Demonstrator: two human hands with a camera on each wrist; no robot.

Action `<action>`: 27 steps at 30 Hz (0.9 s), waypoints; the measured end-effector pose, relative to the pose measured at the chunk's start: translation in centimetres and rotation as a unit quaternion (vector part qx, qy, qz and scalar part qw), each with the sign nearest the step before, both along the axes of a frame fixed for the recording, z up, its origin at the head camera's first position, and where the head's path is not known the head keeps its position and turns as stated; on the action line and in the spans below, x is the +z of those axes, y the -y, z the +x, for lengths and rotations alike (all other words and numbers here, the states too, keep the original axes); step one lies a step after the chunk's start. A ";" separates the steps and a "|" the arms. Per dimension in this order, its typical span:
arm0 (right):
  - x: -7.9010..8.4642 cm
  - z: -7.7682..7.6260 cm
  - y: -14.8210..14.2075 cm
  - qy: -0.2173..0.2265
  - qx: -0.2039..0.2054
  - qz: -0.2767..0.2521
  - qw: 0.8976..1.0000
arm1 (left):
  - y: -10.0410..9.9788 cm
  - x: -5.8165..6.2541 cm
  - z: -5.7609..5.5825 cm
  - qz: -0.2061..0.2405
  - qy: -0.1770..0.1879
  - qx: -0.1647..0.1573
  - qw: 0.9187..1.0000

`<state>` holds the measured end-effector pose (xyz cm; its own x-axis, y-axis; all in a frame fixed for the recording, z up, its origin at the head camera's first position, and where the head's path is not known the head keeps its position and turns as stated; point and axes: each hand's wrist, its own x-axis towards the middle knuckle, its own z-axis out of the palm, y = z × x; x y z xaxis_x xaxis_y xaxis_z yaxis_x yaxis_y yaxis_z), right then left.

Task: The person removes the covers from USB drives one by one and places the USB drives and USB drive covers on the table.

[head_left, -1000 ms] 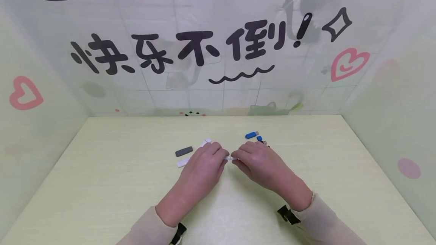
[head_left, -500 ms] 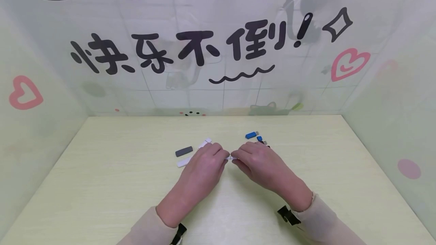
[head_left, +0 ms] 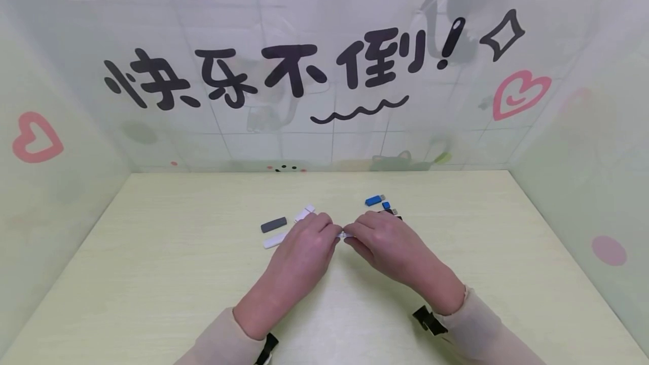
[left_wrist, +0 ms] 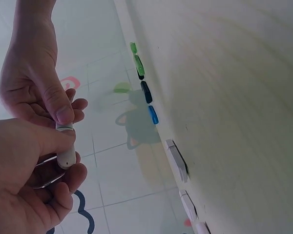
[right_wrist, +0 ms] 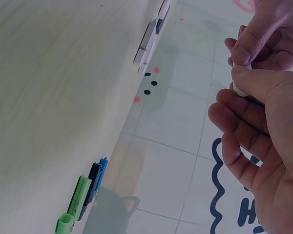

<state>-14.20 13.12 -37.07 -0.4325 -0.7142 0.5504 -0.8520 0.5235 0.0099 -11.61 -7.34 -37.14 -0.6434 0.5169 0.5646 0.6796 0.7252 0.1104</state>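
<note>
Both hands meet above the middle of the table around a slim white USB stick (head_left: 343, 235). My left hand (head_left: 306, 252) pinches one part between thumb and fingers; its rounded white end with a small hole shows in the left wrist view (left_wrist: 67, 159). My right hand (head_left: 390, 246) pinches the other end, thumb on top. A thin seam crosses the stick between the two thumbs. Fingers cover most of it, so whether a cap is fully seated cannot be told. In the right wrist view, only a small white part (right_wrist: 239, 90) shows below the right thumb.
Left of the hands lie a grey stick (head_left: 274, 225) and white pieces (head_left: 274, 240). Behind the right hand are a blue USB stick (head_left: 373, 200), a small blue cap (head_left: 386, 205) and a dark stick. Green pieces (right_wrist: 79, 197) lie beside them. Walls enclose the table.
Both hands stay in place, holding the white stick. The visible gap between the fingertips barely changes.
</note>
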 end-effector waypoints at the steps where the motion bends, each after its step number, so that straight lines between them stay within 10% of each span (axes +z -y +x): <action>1: 0.0 0.0 0.0 0.001 -0.001 0.001 1.000 | 0.0 -0.1 0.0 -0.001 0.001 0.000 1.000; 27: -0.5 -0.8 0.0 0.002 0.001 0.011 1.000 | -0.1 -0.7 -0.8 -0.009 0.003 -0.012 1.000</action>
